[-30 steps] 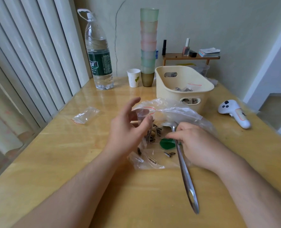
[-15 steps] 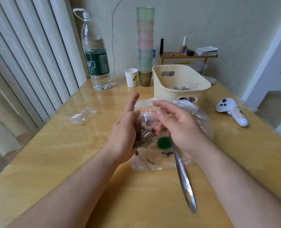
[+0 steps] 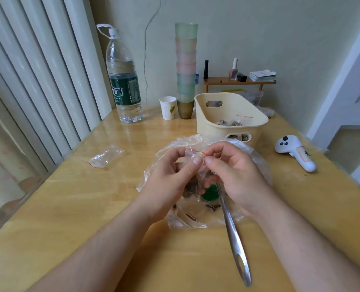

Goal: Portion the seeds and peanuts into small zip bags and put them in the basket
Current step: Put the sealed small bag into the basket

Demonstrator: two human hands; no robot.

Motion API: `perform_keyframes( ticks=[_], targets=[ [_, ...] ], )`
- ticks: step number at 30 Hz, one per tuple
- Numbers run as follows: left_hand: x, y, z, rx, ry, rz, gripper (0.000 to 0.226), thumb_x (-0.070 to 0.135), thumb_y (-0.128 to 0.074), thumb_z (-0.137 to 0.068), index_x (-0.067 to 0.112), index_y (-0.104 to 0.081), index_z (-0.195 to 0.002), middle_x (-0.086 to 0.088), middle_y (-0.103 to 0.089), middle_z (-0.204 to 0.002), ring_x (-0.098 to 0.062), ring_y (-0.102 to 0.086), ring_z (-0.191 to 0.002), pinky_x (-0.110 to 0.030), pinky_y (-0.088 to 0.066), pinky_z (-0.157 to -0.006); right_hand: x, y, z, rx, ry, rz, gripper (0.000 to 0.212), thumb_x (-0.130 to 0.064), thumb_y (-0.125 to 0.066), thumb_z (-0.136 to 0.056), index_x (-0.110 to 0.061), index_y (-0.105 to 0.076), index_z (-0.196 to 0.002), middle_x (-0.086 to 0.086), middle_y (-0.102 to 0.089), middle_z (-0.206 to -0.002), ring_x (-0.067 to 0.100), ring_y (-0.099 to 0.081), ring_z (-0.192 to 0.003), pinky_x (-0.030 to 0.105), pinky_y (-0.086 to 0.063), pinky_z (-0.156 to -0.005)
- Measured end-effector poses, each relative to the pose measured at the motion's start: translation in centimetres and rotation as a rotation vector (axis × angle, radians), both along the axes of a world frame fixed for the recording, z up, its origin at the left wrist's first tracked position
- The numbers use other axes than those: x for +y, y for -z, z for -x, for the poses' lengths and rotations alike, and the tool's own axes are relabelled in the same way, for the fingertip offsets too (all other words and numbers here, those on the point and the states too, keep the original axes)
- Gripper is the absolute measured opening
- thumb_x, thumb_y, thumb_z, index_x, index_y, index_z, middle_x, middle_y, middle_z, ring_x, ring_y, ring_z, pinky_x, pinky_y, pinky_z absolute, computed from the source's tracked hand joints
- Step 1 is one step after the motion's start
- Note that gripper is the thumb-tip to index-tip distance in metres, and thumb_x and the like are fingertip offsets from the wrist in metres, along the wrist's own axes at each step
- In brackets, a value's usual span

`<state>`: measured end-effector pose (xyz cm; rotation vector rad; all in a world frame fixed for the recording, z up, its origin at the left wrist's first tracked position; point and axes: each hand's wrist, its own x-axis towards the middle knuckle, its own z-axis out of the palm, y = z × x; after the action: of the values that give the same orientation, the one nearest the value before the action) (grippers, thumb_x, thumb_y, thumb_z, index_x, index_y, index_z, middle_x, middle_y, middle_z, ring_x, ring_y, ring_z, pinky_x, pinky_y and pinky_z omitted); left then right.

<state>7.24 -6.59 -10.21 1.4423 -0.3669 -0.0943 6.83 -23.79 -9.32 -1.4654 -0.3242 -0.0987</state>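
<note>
A small zip bag with a red strip and seeds in its bottom is held up over the table centre. My left hand and my right hand both pinch its top edge, thumbs nearly touching. Beneath them lies a large clear plastic bag with a few loose seeds and something green. A metal spoon rests with its bowl in that bag, handle toward me. The cream basket behind holds filled zip bags.
An empty zip bag lies at the left. A water bottle, a paper cup and a stack of cups stand at the back. A white controller lies right. A small shelf is against the wall.
My right hand let go of the spoon and rose to the small zip bag. Both hands now pinch the bag's top edge together.
</note>
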Motion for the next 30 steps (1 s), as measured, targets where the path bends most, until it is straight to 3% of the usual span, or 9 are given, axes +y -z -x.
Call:
perform_keyframes(
  ticks=[2, 5, 9, 11, 14, 18, 22, 25, 30],
  targets=[
    [0.1, 0.1, -0.1, -0.024, -0.016, -0.007, 0.038, 0.038, -0.065, -0.101, 0.001, -0.062, -0.109, -0.026, -0.072, -0.090, -0.041, -0.069, -0.077, -0.061, -0.057, -0.076, 0.1, 0.0, 0.1, -0.022, -0.008, 0.063, 0.011, -0.019, -0.067, -0.092, -0.028, -0.073, -0.090, 0.009, -0.068, -0.085, 0.023, -0.066, -0.071, 0.038, -0.056, -0.066],
    [0.3, 0.5, -0.4, -0.104, -0.041, -0.056, 0.038, 0.045, -0.066, -0.100, 0.009, -0.070, -0.112, -0.030, -0.070, -0.102, -0.056, -0.066, -0.095, -0.075, -0.053, -0.086, 0.1, 0.3, 0.0, -0.047, -0.012, 0.156, 0.017, -0.018, -0.067, -0.099, -0.030, -0.078, -0.096, 0.007, -0.076, -0.096, 0.018, -0.073, -0.084, 0.033, -0.058, -0.075],
    [0.4, 0.8, -0.7, -0.168, -0.068, -0.073, 0.032, 0.046, -0.074, -0.092, 0.019, -0.074, -0.111, -0.021, -0.074, -0.104, -0.053, -0.065, -0.100, -0.073, -0.053, -0.088, -0.6, 0.4, -0.2, -0.119, 0.124, 0.269, 0.006, -0.031, -0.074, -0.091, -0.037, -0.077, -0.092, -0.002, -0.077, -0.090, 0.017, -0.073, -0.088, 0.042, -0.061, -0.083],
    [0.4, 1.0, -0.9, -0.155, -0.103, -0.073, 0.031, 0.048, -0.080, -0.085, 0.023, -0.074, -0.103, -0.015, -0.075, -0.100, -0.044, -0.067, -0.089, -0.067, -0.057, -0.084, -1.0, 0.4, -0.3, -0.174, 0.170, 0.367, 0.005, -0.035, -0.075, -0.089, -0.039, -0.075, -0.092, -0.009, -0.076, -0.088, 0.012, -0.071, -0.086, 0.040, -0.060, -0.082],
    [0.6, 1.0, -1.0, -0.124, -0.156, -0.049, 0.036, 0.053, -0.084, -0.075, 0.024, -0.070, -0.089, -0.007, -0.073, -0.085, -0.021, -0.063, -0.076, -0.042, -0.054, -0.067, -0.9, 0.5, 0.0, -0.181, 0.087, 0.385, 0.013, -0.044, -0.074, -0.086, -0.039, -0.076, -0.098, -0.007, -0.075, -0.092, 0.019, -0.070, -0.089, 0.041, -0.060, -0.085],
    [1.0, 0.8, -1.1, -0.150, -0.144, -0.052, 0.034, 0.053, -0.083, -0.076, 0.024, -0.075, -0.090, -0.017, -0.075, -0.089, -0.022, -0.065, -0.079, -0.043, -0.052, -0.072, -0.5, 0.4, 0.2, -0.183, 0.127, 0.393, 0.013, -0.027, -0.079, -0.093, -0.039, -0.079, -0.098, -0.010, -0.078, -0.089, 0.013, -0.073, -0.085, 0.037, -0.061, -0.082],
    [1.0, 0.7, -1.1, -0.171, -0.140, -0.071, 0.021, 0.045, -0.082, -0.082, 0.028, -0.076, -0.092, -0.006, -0.076, -0.084, -0.017, -0.063, -0.073, -0.038, -0.050, -0.065, -0.9, 0.4, -0.2, -0.111, 0.234, 0.388, 0.022, -0.023, -0.085, -0.087, -0.044, -0.078, -0.091, -0.009, -0.077, -0.084, 0.011, -0.073, -0.080, 0.044, -0.063, -0.081],
    [0.7, 0.7, -0.9, -0.186, -0.138, -0.043, 0.019, 0.040, -0.081, -0.090, 0.024, -0.075, -0.099, -0.020, -0.075, -0.088, -0.028, -0.067, -0.075, -0.043, -0.055, -0.067, -0.8, 0.4, -0.2, -0.090, 0.219, 0.321, 0.028, -0.015, -0.082, -0.089, -0.042, -0.078, -0.091, -0.005, -0.078, -0.088, 0.016, -0.074, -0.085, 0.048, -0.062, -0.087],
    [0.7, 0.7, -0.6, -0.202, -0.182, 0.006, 0.014, 0.032, -0.074, -0.092, 0.020, -0.078, -0.096, -0.013, -0.078, -0.094, -0.022, -0.072, -0.087, -0.041, -0.059, -0.080, -0.7, -0.1, -0.2, -0.116, 0.256, 0.118, 0.036, -0.001, -0.076, -0.091, -0.037, -0.078, -0.095, 0.005, -0.076, -0.094, 0.029, -0.073, -0.092, 0.049, -0.062, -0.088]
  ],
)
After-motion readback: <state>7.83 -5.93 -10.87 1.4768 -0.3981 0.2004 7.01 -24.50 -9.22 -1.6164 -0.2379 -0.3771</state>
